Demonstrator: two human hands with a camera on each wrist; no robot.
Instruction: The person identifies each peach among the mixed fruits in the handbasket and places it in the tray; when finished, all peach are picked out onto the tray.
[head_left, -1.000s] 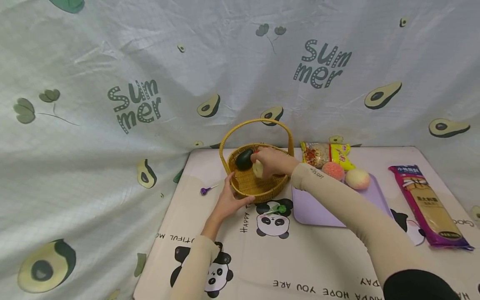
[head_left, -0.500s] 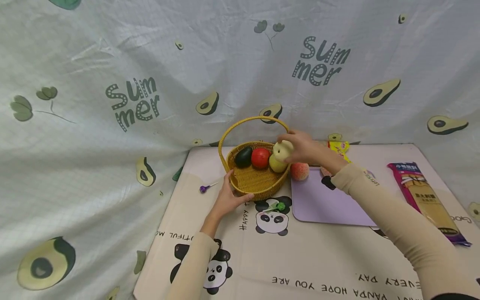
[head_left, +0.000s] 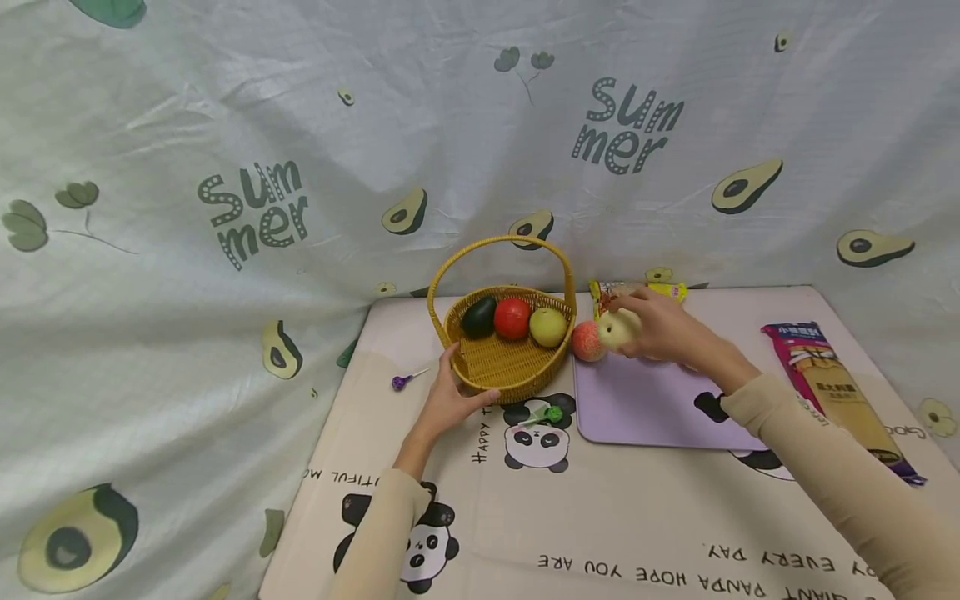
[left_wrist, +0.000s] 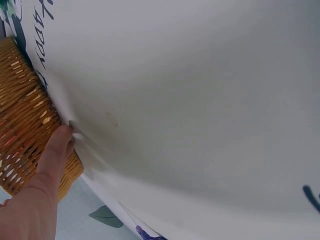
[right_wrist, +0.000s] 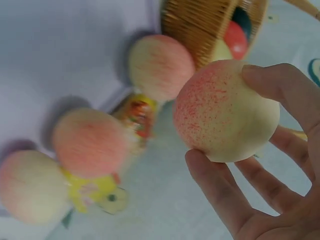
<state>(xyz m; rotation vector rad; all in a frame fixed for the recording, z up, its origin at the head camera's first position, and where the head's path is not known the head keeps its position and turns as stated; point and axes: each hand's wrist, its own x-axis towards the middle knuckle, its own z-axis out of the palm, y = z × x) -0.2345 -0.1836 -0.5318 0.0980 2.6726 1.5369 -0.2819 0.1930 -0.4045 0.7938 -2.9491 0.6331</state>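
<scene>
My left hand (head_left: 447, 408) rests against the near-left side of the wicker basket (head_left: 498, 367), thumb at the front rim, one straight finger (left_wrist: 50, 160) along the outer wall. In the basket lie a dark green oval fruit (head_left: 478, 317), a round red fruit (head_left: 512, 319) and a round yellow-green fruit (head_left: 548, 327). My right hand (head_left: 663, 329) pinches a pale, pink-blushed peach (right_wrist: 225, 110) between thumb and fingertips, right of the basket and over the lilac tray's far side. Another peach (head_left: 588, 342) sits at the tray's back-left corner; two more peaches (right_wrist: 90, 142) show in the right wrist view.
The lilac tray (head_left: 637, 417) lies right of the basket, with a yellow food bag (head_left: 667, 290) behind it. A long purple pasta pack (head_left: 832, 392) is farther right. Purple (head_left: 398, 382) and green (head_left: 552, 414) lollipops lie near the basket. The basket's tall handle (head_left: 495, 240) arches over it.
My right hand has come up out of the basket and moved right, carrying the peach over the tray. The fruit behind it has come into sight. My left hand stays on the basket.
</scene>
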